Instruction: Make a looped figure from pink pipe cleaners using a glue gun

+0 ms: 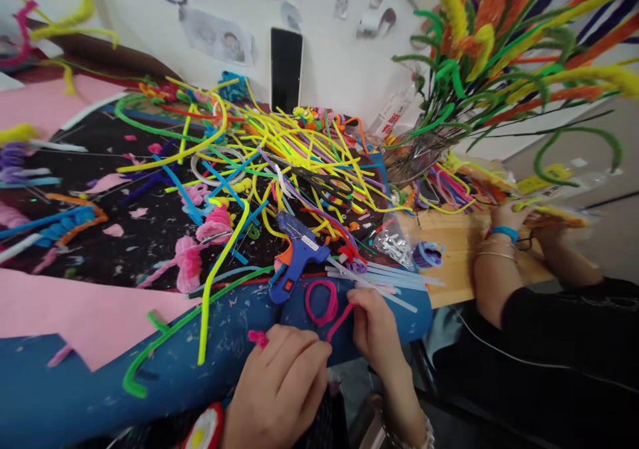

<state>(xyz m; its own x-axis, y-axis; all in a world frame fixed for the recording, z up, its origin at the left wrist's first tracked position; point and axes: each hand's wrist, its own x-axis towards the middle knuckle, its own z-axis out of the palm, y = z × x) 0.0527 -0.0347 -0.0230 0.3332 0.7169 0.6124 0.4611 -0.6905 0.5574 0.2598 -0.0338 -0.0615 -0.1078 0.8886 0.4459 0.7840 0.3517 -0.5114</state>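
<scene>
A pink pipe cleaner is bent into a loop, and one length of it runs between my hands. My right hand pinches this length near its upper end. My left hand is closed, with its back toward me; a bright pink twisted tip sticks out at its thumb side. The fingers' inner side is hidden. Just beyond the hands lies a blue glue gun on the table edge. Clear glue sticks lie right of it.
A tangle of yellow pipe cleaners covers the table's middle, with black scissors among them. A phone leans against the wall. Pink paper lies left. A vase of pipe-cleaner stems stands right, near another person's hands.
</scene>
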